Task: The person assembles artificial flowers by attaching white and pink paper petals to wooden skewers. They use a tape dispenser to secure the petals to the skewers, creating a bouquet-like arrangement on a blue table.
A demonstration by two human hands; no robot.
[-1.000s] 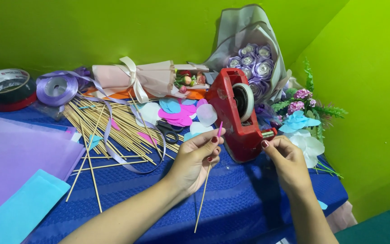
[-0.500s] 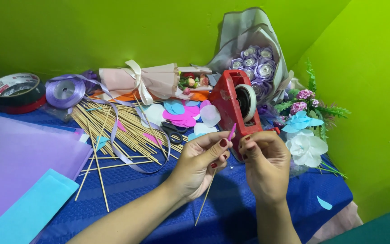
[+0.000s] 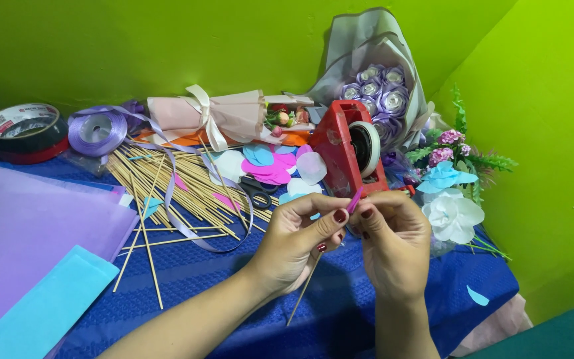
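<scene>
Fingers (image 3: 332, 217) of both hands pinch a pink petal (image 3: 355, 199) at the top of a thin stick (image 3: 303, 292). The left hand (image 3: 293, 242) holds the stick, the right hand (image 3: 393, 239) presses the petal, just before the red tape dispenser (image 3: 348, 149) on the blue worktop (image 3: 220, 279).

Table cloth (image 3: 220, 279): dark blue, fine woven texture. Wall (image 3: 167, 46): bright lime green. Tape dispenser (image 3: 343, 156): red. Petal piece (image 3: 355, 199) at the fingers: pink. Fingernails (image 3: 340, 216): dark red. Stick (image 3: 303, 291): pale tan. Paper sheets, near left: lilac (image 3: 28, 233) and light blue (image 3: 41, 312). Ribbon spool (image 3: 97, 131): lavender. Bouquet wrap (image 3: 367, 46), far: grey, with purple-and-white roses (image 3: 377, 90).
</scene>
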